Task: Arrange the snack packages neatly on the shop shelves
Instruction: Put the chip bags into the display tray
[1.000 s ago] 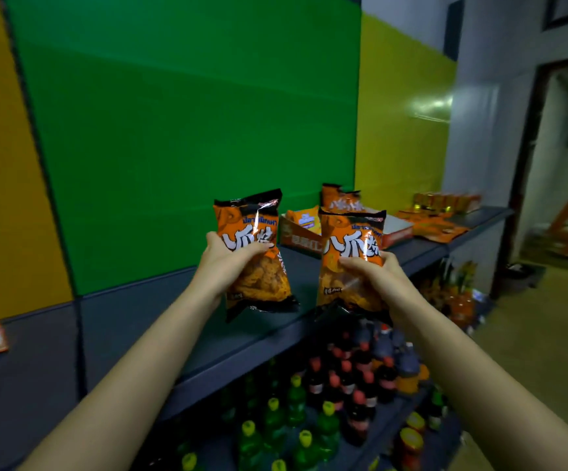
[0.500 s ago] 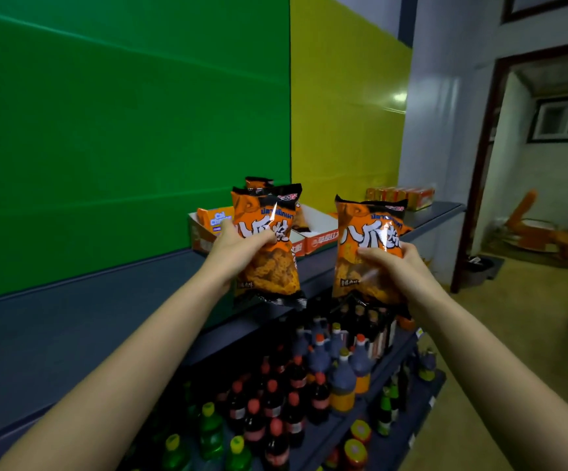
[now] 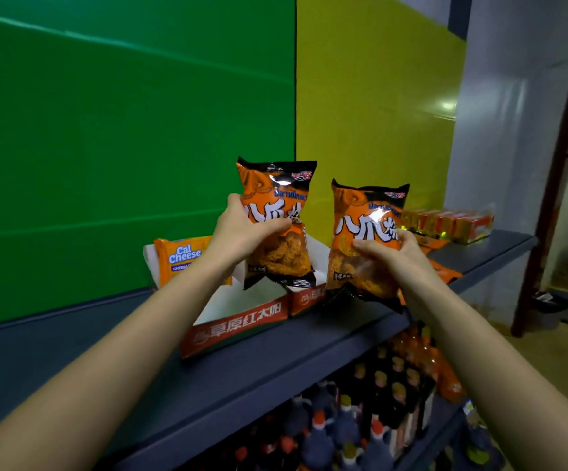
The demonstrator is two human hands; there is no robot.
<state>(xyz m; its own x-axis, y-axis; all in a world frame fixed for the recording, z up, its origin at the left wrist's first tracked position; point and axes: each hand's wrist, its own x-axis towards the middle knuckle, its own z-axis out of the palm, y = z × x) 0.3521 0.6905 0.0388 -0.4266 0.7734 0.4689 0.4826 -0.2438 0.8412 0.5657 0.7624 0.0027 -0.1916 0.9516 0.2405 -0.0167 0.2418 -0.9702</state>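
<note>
While both arms reach over the shelf (image 3: 310, 355), I see my left hand (image 3: 242, 229) gripping one orange snack bag (image 3: 277, 219) upright above the open cardboard tray (image 3: 238, 322), w/ a Cal Cheese pack (image 3: 182, 260) at its far left. Right hand (image 3: 391, 256) grips a second bag (image 3: 360, 232) just right of the tray. Bottles (image 3: 343, 426) below.

Snack packages, two, matching: glossy orange bags with black sealed ends and large white characters, fried curls showing on the front. Left bag (image 3: 277, 222) upright, held above the open red-and-white carton. Right bag (image 3: 366, 239) upright, slightly lower and nearer, held over the shelf's front edge.
</note>
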